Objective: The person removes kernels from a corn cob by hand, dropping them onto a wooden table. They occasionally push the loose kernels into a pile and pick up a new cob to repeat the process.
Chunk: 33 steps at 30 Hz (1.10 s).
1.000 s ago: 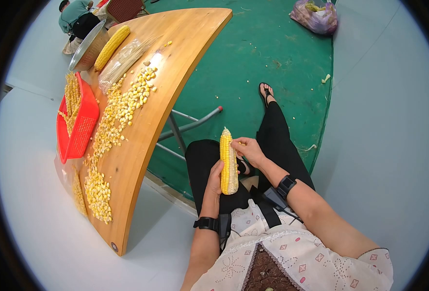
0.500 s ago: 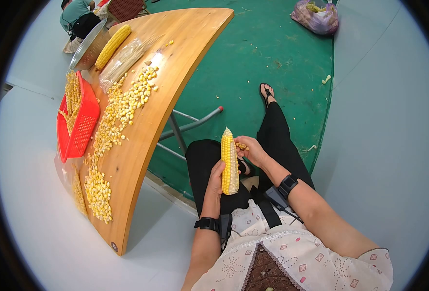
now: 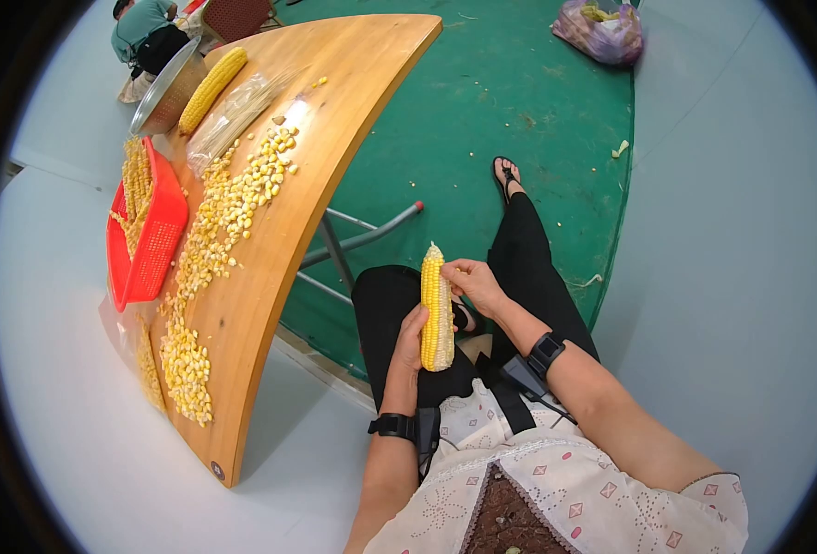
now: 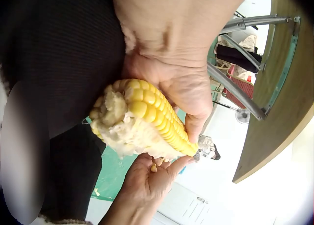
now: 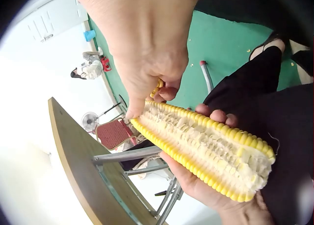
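An ear of corn stands nearly upright over the lap, yellow on one side. The right wrist view shows a wide bare strip of pale cob between rows of kernels. My left hand grips the ear's lower part, thumb along one side and fingertips showing on the other. At the upper end, my right hand has its thumb pressed on the kernels by the tip. Loose corn kernels lie within that hand's curled fingers, also visible in the left wrist view.
Left of me is a wooden table with scattered kernels, a red basket of stripped cobs, a metal bowl, another corn ear and thin sticks. A plastic bag sits on the green floor; another person is far off.
My right hand drew slightly off the ear, showing loose kernels in its fingers, then came back to the ear near its tip. The left hand's grip has stayed in place.
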Motion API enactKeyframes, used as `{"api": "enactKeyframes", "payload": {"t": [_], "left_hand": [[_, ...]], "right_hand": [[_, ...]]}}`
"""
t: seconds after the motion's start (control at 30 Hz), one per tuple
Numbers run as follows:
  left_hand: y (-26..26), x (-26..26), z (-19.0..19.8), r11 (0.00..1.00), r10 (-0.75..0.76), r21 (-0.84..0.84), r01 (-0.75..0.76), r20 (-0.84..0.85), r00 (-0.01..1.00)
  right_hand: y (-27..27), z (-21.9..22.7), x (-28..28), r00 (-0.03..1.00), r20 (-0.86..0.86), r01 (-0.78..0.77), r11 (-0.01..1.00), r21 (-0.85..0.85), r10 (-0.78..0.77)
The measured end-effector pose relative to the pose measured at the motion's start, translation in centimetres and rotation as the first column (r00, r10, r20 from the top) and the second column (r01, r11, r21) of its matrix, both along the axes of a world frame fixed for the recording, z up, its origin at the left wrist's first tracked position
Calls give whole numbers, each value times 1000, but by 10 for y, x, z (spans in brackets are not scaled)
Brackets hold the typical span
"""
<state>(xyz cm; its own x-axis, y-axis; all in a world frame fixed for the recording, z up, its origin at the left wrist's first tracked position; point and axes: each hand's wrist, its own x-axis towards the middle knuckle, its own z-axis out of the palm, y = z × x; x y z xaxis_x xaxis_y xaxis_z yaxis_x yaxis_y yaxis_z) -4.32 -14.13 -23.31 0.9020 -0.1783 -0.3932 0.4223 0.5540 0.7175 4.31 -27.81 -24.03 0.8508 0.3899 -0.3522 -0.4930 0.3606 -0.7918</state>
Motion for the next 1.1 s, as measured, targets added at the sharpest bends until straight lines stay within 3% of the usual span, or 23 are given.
{"api": "enactKeyframes", "payload": {"t": [0.37, 0.57, 0.77, 1.1], "left_hand": [[2, -3, -3, 998, 40, -50, -41, -19, 999], [0, -1, 0, 998, 45, -37, -45, 5, 999], [0, -1, -2, 998, 44, -36, -44, 10, 999], [-1, 0, -1, 1000, 21, 8, -21, 6, 1000]], "right_hand": [[0, 0, -1, 999, 9, -45, 999, 17, 45], [-7, 3, 3, 995, -81, -39, 968, 247, 61], [-3, 5, 3, 993, -59, -88, 978, 190, 101], [3, 1, 1, 998, -63, -20, 995, 99, 26]]}}
